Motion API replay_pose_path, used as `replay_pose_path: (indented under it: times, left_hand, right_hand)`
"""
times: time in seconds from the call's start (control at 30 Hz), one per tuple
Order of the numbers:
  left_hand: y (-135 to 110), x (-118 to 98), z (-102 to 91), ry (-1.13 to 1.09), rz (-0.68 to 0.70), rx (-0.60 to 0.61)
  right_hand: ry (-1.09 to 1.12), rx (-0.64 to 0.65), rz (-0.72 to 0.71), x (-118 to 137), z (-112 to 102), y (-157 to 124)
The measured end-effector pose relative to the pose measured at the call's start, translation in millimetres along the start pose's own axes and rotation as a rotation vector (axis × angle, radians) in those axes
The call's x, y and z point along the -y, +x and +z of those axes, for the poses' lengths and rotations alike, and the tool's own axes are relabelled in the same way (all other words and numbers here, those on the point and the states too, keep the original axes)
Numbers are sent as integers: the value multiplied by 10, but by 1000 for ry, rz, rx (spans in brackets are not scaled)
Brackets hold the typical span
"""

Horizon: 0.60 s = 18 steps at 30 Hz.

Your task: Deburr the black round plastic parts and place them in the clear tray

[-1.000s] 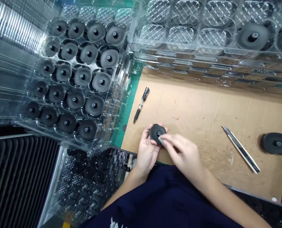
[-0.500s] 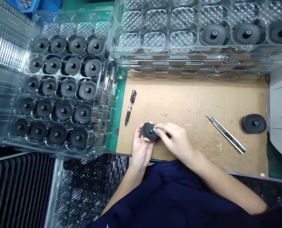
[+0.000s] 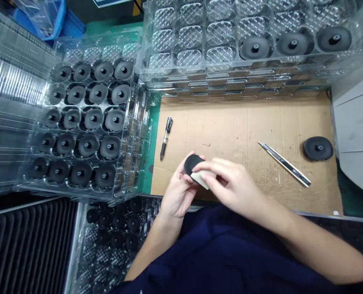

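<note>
My left hand [image 3: 179, 191] is closed around the edge of a black rounded disc part [image 3: 190, 163], keeping it tilted over the front of the cardboard. In my right hand [image 3: 235, 181] a pale, flat, block-like pad [image 3: 202, 179] is pinched between thumb and fingers. The pad lies against the near side of the disc and covers part of it; its exact material I cannot make out. The disc's centre stem is hidden behind the pad and fingers. A similar black part [image 3: 318, 148] with a short centre stem rests at the right of the cardboard.
A black pen [image 3: 166, 139] and a white-and-black cutter-like tool [image 3: 285, 164] lie on the cardboard sheet [image 3: 224, 122]. Clear plastic trays stand left, holding several black parts [image 3: 92, 118], and behind, partly filled [image 3: 255, 47]. A blue bin [image 3: 73, 22] is at the back left.
The disc has tilted in my left hand, hiding its stem. My right hand has turned, bringing more of the pale pad into sight across the disc. The whole view has shifted slightly.
</note>
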<state>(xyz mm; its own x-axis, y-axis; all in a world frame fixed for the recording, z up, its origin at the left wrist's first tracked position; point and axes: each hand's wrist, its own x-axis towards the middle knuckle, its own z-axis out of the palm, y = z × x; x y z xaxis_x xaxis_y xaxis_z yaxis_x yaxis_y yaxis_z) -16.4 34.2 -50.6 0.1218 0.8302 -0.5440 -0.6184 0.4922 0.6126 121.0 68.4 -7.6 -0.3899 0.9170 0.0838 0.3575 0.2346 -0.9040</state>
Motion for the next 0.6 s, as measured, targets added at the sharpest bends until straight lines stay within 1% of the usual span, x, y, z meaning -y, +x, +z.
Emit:
replay_pose_path:
  times: [0.03, 0.07, 0.13, 0.17, 0.2, 0.27, 0.33, 0.37, 0.43, 0.5, 0.53, 0.6]
  left_hand:
    - [-17, -8, 27, 1, 27, 0]
    - [-34, -17, 55, -1, 58, 1]
    - [-71, -48, 108, 0, 80, 11]
    - [-92, -71, 132, 4, 67, 15]
    - [-114, -95, 153, 9, 53, 15]
    - [-153, -135, 193, 20, 45, -2]
    - [-175, -148, 234, 21, 62, -20]
    - [-181, -148, 254, 19, 69, -17]
    - [-189, -149, 288, 25, 60, 12]
    - [-205, -168, 299, 43, 49, 37]
    - [-217, -182, 296, 50, 43, 38]
    - [-241, -207, 287, 56, 38, 13]
  right_hand:
    - [-19, 21, -3, 30, -20, 5]
    - [-50, 4, -22, 52, -34, 11]
    - [-114, -99, -92, 91, -44, -5]
    - [-122, -136, -127, 113, -42, -33]
    - [-109, -146, -158, 134, -42, -70]
    - [-48, -95, -189, 171, -52, -135]
    - [-26, -59, -182, 195, -79, -140]
    - [-55, -77, -174, 203, -93, -121]
    - [-145, -154, -183, 220, -112, -82]
    - [-175, -194, -233, 235, -113, -100]
    - [-155, -178, -253, 240, -109, -131]
    - [-90, -100, -257, 246, -102, -195]
